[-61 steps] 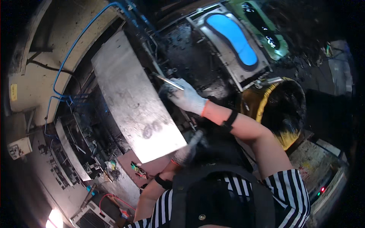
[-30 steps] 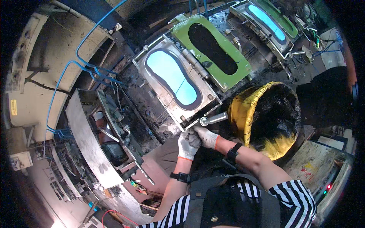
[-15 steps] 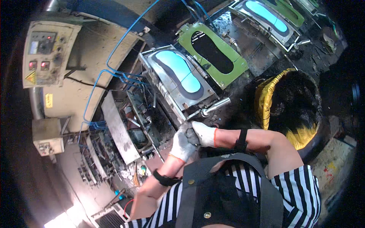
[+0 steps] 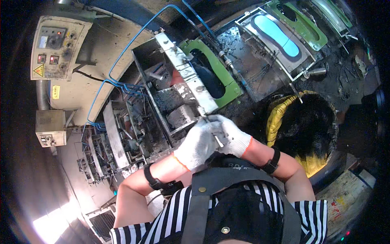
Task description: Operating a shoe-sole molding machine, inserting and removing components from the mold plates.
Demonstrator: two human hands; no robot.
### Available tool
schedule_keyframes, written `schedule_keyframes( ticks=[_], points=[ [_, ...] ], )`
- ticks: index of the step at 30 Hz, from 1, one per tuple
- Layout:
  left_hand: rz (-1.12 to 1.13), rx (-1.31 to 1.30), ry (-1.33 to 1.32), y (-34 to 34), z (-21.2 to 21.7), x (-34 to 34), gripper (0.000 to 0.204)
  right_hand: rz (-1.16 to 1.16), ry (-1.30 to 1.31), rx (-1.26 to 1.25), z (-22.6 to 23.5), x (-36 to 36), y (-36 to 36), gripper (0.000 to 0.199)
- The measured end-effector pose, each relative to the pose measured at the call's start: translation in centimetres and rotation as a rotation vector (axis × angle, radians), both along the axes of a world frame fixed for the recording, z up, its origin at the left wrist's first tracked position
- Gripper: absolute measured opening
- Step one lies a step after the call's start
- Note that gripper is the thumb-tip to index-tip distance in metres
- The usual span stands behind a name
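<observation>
Both my hands wear white work gloves and meet at the near end of a metal mold plate (image 4: 183, 67). My left hand (image 4: 196, 145) is closed at the plate's metal handle (image 4: 218, 140), part of which sticks out below my fingers. My right hand (image 4: 231, 136) wraps round the same handle from the other side. The plate stands tipped up on edge, so its upper face is hidden. An open dark metal box (image 4: 162, 97) lies to its left. A green frame with a sole-shaped opening (image 4: 233, 90) is just right of it.
Farther right, another mold holds a light-blue sole shape (image 4: 276, 34) beside a second green frame (image 4: 319, 40). A yellow-lined tub of black material (image 4: 272, 122) stands to my right. Blue hoses (image 4: 122, 51) and a control panel (image 4: 53, 46) are at the left.
The plate with the blue sole shape has swung from lying flat to standing on edge, exposing the box beneath. My hands moved with its handle, toward the right.
</observation>
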State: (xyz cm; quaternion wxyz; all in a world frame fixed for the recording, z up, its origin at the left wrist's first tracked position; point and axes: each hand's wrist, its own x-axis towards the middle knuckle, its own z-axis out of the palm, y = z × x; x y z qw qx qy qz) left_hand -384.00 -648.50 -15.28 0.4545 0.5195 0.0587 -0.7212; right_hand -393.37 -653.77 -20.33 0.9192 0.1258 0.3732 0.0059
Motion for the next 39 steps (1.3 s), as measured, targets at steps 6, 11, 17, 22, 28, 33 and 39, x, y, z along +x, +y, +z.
schedule_keyframes(
  ticks=[6, 11, 17, 22, 28, 33, 39],
  points=[
    [0.165, -0.013, 0.179, -4.2, -9.0, -4.7, 0.013, 0.012, 0.057, -0.018, -8.6, -5.2, -4.1, 0.022],
    [0.032, -0.069, 0.008, -5.6, -16.5, -7.8, 0.009, -0.024, 0.285, -0.090, -17.5, -7.8, -5.5, 0.018],
    [0.167, -0.032, 0.092, -5.5, -16.4, -8.1, 0.018, 0.034, 0.375, -0.448, -22.9, -5.9, -10.5, 0.031],
    [0.147, -0.008, 0.054, -5.8, -15.4, -8.3, 0.021, -0.073, 0.057, -0.140, -24.1, -1.4, -14.1, 0.046],
    [0.093, -0.030, 0.026, -6.0, -16.2, -8.6, 0.020, -0.395, 0.100, 0.089, -24.9, -0.8, -13.9, 0.051],
    [0.039, -0.097, -0.080, -5.9, -16.4, -7.8, 0.025, -0.237, 0.159, -0.034, -25.1, -0.2, -16.0, 0.039],
    [0.019, -0.159, -0.073, -6.5, -17.2, -6.7, 0.024, -0.505, 0.183, -0.613, -19.6, -0.2, -17.2, 0.026]
  ],
)
